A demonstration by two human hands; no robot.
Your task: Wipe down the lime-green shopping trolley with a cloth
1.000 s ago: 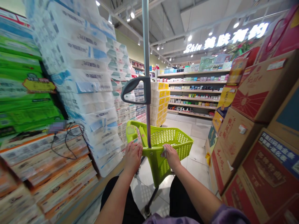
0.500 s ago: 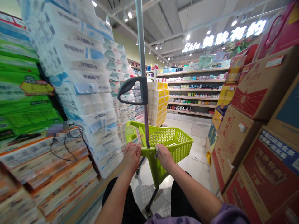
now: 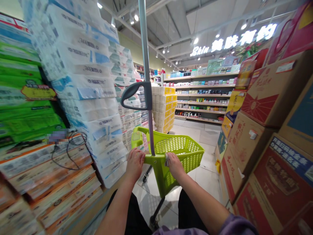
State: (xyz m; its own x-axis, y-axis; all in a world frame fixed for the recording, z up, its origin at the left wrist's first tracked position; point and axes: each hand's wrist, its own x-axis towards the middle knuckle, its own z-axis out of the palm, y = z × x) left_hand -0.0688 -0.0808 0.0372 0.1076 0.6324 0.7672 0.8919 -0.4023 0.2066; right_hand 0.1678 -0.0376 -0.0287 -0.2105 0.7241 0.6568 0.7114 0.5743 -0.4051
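Note:
A lime-green plastic shopping cart (image 3: 158, 173) stands right in front of me, its mesh basket wall facing right. My left hand (image 3: 135, 163) is closed over the left part of its near rim, fingers curled on top. On the rim to the right of the pole, my right hand (image 3: 175, 164) pinches a small crumpled grey-white tissue or cloth (image 3: 167, 160) against the plastic. Between my hands a tall metal pole (image 3: 151, 133) rises from the rim, carrying a dark grey loop handle (image 3: 137, 96). The undersides of my fingers are hidden.
Tall stacks of wrapped paper packs (image 3: 90, 81) line the left side, with a black cable (image 3: 69, 153) on lower packs. Cardboard boxes (image 3: 256, 130) are piled on the right. Tiled floor (image 3: 193, 130) runs between them to stocked shelves (image 3: 202, 94) at the back.
My left hand has slid a little left along the rim, and my right hand slightly right with the crumpled piece. The cart has turned slightly and its pole leans a bit more left in view.

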